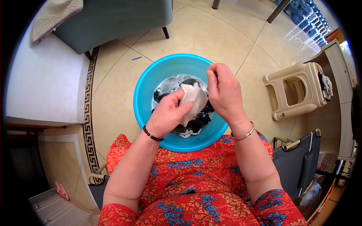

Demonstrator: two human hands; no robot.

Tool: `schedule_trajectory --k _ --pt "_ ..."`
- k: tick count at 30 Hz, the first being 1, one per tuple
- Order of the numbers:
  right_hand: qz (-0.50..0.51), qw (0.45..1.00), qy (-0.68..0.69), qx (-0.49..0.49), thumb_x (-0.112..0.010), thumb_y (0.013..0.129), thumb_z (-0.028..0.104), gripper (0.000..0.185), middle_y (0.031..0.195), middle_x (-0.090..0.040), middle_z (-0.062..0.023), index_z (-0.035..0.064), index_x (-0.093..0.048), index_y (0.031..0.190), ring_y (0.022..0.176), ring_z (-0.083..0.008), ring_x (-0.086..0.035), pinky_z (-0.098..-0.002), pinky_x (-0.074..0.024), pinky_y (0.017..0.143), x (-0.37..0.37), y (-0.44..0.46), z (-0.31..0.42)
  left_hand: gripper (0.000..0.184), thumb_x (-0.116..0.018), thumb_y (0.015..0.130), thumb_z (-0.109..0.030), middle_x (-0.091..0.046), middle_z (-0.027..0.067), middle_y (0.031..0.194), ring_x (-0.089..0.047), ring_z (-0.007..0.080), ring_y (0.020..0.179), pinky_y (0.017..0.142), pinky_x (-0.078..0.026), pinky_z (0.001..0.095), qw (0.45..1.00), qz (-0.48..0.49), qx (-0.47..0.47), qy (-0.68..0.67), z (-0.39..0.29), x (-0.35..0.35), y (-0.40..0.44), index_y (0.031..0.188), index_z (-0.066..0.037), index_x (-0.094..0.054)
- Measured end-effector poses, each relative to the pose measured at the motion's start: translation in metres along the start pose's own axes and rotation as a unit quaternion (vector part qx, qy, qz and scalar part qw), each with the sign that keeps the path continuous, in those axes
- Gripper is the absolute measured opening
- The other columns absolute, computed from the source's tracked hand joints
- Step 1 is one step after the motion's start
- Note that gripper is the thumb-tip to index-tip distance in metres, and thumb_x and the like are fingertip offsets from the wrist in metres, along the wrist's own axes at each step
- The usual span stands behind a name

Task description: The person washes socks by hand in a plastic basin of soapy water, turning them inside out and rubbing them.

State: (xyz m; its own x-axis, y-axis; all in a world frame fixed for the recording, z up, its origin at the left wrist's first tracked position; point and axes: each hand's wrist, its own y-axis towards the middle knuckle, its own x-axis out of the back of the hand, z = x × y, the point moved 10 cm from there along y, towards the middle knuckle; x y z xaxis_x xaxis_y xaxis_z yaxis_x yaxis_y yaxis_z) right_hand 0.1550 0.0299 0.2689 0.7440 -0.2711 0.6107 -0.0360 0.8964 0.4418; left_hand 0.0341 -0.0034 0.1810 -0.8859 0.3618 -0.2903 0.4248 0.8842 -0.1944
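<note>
Pinching the white cloth (195,100) between thumb and fingers, the left hand (166,115) is the nearer of the two and has a clear hold on it. The right hand (226,92) is apart from the left, with its fingers curled in and the thumb against them; from this angle I cannot tell whether they are pinched shut on anything or slightly parted.

The cloth lies between the hands: to the right of the left fingertips, and to the left of the right hand and a little lower in view. Its longer axis runs roughly away from the body, the far end bunched and the near end hanging toward the wearer. The gap between its right edge and the right thumb is small, and contact there is hard to judge.

Beneath the cloth, soapy water (171,83) and wet dark garments (200,122) fill the bottom of the blue basin (140,90), whose near rim meets the red patterned dress (184,177). Farther out, to the right, a cream stool (305,71) carries a bundle of black-and-white fabric (326,88) well apart from both hands.
</note>
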Motion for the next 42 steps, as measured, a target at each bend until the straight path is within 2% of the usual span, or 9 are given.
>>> schedule_trajectory --k 4,6,10,19,25,28,37,40,42 --pt "0.053 0.992 0.083 -0.079 -0.054 0.087 0.011 0.01 0.08 -0.059 -0.018 0.0018 -0.054 0.084 0.068 -0.0363 -0.057 -0.042 -0.0461 0.059 -0.009 -0.003 -0.018 0.031 -0.045 0.097 -0.016 -0.058 0.0095 0.115 -0.057 0.0177 0.104 0.091 -0.045 0.0318 0.975 -0.028 -0.009 -0.219 0.002 0.014 0.008 0.12 0.003 -0.05" --pt "0.153 0.979 0.07 -0.112 -0.055 0.086 0.01 0.009 0.077 -0.059 -0.0188 0.0013 -0.055 0.084 0.069 -0.0363 -0.058 -0.0411 -0.046 0.061 -0.025 -0.008 -0.018 0.031 -0.045 0.097 -0.017 -0.058 0.0096 0.116 -0.056 0.0178 0.106 0.092 -0.045 0.0323 0.971 -0.041 -0.02 -0.235 0.001 0.018 0.01 0.12 0.003 -0.05" --pt "0.107 0.988 0.102 -0.039 -0.056 0.085 0.01 0.008 0.078 -0.06 -0.0177 0.0025 -0.058 0.085 0.07 -0.0351 -0.059 -0.0402 -0.0467 0.061 -0.024 -0.01 -0.006 0.03 -0.044 0.097 -0.016 -0.058 0.0098 0.116 -0.056 0.0175 0.106 0.092 -0.045 0.033 0.965 -0.046 -0.032 -0.256 -0.003 0.021 0.008 0.119 0.003 -0.05" --pt "0.095 0.991 0.08 0.049 -0.06 0.08 0.01 0.008 0.081 -0.062 -0.0125 0.0043 -0.062 0.086 0.071 -0.0311 -0.06 -0.0379 -0.0482 0.06 -0.024 -0.014 0.019 0.026 -0.054 0.093 -0.015 -0.064 0.0031 0.098 -0.059 0.01 0.088 0.078 -0.048 0.0226 0.978 -0.128 -0.063 -0.154 -0.007 0.03 0.004 0.113 0.002 -0.059" --pt "0.076 0.993 0.023 0.087 -0.061 0.078 0.01 0.005 0.076 -0.06 -0.0115 0.0054 -0.061 0.081 0.069 -0.0303 -0.06 -0.0384 -0.0481 0.059 -0.022 -0.016 0.027 0.026 -0.055 0.092 -0.013 -0.064 0.0036 0.102 -0.059 0.0087 0.089 0.077 -0.049 0.0232 0.982 -0.155 -0.105 -0.008 -0.021 0.032 -0.001 0.112 0.003 -0.06" --pt "0.075 0.996 0.017 0.051 -0.062 0.076 0.012 0.007 0.072 -0.06 -0.0123 0.0054 -0.059 0.077 0.065 -0.0307 -0.06 -0.039 -0.048 0.057 -0.022 -0.015 0.02 0.027 -0.053 0.093 -0.011 -0.063 0.0045 0.107 -0.058 0.0108 0.094 0.084 -0.047 0.0248 0.982 -0.153 -0.107 0.033 -0.023 0.028 -0.003 0.116 0.002 -0.058" --pt "0.076 0.993 0.041 -0.077 -0.06 0.077 0.013 0.01 0.068 -0.061 -0.0148 0.0031 -0.058 0.078 0.06 -0.0304 -0.061 -0.039 -0.0474 0.054 -0.023 -0.011 -0.012 0.026 -0.052 0.094 -0.011 -0.063 0.0041 0.105 -0.059 0.0106 0.094 0.081 -0.048 0.0243 0.978 -0.144 -0.136 -0.061 -0.017 0.029 0.002 0.116 0.001 -0.058" --pt "0.051 0.988 0.072 -0.124 -0.059 0.079 0.012 0.01 0.068 -0.061 -0.0164 0.0012 -0.058 0.08 0.06 -0.0294 -0.061 -0.0372 -0.047 0.054 -0.017 -0.009 -0.026 0.028 -0.049 0.095 -0.009 -0.061 0.0069 0.111 -0.058 0.0145 0.1 0.085 -0.048 0.0274 0.967 -0.136 -0.129 -0.175 -0.017 0.031 0.002 0.12 0.002 -0.054" --pt "0.09 0.959 0.2 -0.177 -0.058 0.08 0.011 0.011 0.068 -0.061 -0.0171 -0.0001 -0.058 0.082 0.059 -0.0287 -0.06 -0.0355 -0.0469 0.055 -0.029 -0.013 -0.033 0.029 -0.047 0.095 -0.008 -0.059 0.0083 0.115 -0.057 0.0164 0.104 0.088 -0.047 0.0291 0.962 -0.122 -0.126 -0.209 -0.016 0.033 0.003 0.122 0.003 -0.052"
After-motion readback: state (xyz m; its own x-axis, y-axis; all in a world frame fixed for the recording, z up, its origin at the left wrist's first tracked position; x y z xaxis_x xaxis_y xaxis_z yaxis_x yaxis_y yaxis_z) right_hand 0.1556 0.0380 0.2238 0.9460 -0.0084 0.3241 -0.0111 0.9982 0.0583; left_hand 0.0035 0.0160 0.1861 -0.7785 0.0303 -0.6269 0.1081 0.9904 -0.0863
